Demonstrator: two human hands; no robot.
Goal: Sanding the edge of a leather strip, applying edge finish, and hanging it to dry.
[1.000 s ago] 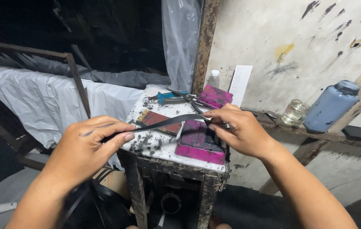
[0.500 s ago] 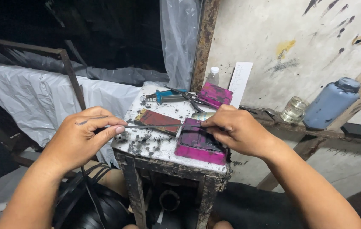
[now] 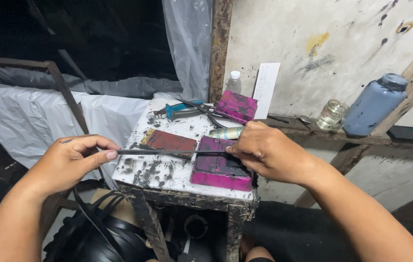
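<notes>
While pinched by left hand (image 3: 73,162) (right hand (image 3: 264,153) too), strip (image 3: 170,152) lies horizontal

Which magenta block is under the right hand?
The near magenta block at the stool's front edge, beneath the right hand; the far magenta block sits back by the wall.

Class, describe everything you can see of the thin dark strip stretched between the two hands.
The dark strip is long, narrow and flat, looking like rubber or plastic. It is pulled taut, nearly level, above the stained white table top. The left hand pinches one end between thumb and fingers; the right hand grips the other end over a magenta block. It crosses in front of a reddish-brown block. Whether it touches either block cannot be told.
</notes>
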